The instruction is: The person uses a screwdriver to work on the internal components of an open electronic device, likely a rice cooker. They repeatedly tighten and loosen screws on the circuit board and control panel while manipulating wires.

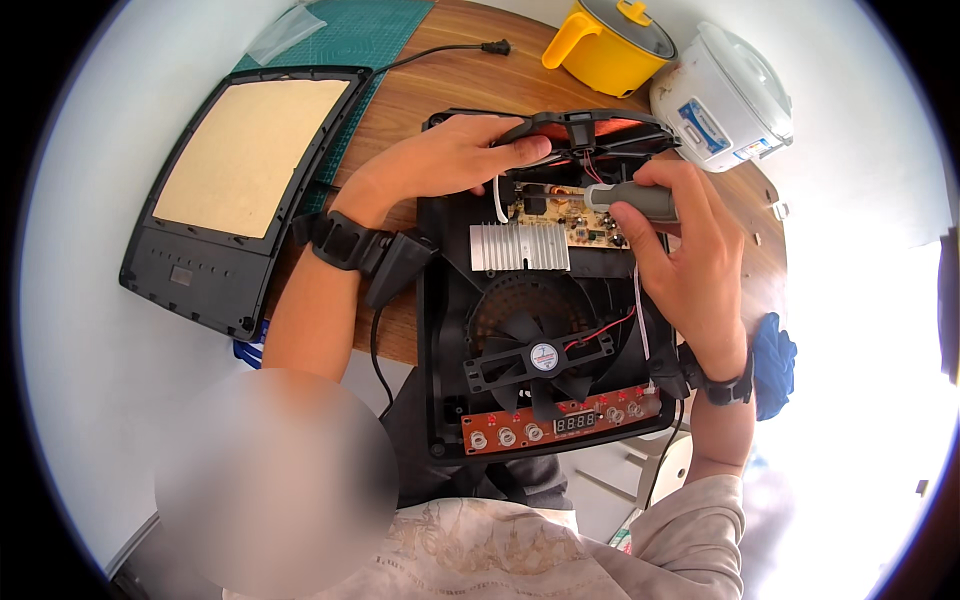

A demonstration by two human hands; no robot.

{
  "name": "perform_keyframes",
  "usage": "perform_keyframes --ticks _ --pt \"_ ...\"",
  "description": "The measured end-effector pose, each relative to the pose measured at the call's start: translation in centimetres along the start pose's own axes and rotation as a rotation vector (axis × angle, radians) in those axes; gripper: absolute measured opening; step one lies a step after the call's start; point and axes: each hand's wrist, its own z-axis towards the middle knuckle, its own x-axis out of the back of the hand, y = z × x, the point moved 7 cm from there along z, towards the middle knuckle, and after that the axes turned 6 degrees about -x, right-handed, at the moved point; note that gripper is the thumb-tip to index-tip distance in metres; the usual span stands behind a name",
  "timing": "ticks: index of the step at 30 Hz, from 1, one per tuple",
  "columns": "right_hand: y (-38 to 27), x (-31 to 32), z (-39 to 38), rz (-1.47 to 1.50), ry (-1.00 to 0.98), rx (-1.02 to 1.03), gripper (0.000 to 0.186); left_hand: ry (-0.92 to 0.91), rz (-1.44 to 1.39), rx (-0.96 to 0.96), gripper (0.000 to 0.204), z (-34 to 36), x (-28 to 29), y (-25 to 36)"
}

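Note:
An opened induction cooker's black base lies in front of me. My left hand is closed on the round black coil holder, keeping it tilted up at the far end; some of its fingers are hidden. My right hand grips a screwdriver by its grey handle. The shaft points left over the tan circuit board; I cannot tell what the tip touches. Beside that board sits a silver finned heat sink. Nearer are a black fan and an orange control board.
At left, the cooker's black top cover, with a tan sheet inside, rests partly on a green cutting mat. A power plug, yellow pot and white rice cooker stand at the back. Blue cloth hangs at right.

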Motion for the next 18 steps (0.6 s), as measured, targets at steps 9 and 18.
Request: perform_keyframes --ticks 9,18 --pt "0.5 0.1 0.3 -0.091 -0.048 -0.054 0.025 0.012 0.008 0.002 0.066 0.0 -0.1 0.1" --pt "-2.1 -0.8 1.7 -0.415 -0.077 0.119 0.026 -0.017 0.006 0.004 0.062 0.0 0.0 0.2"
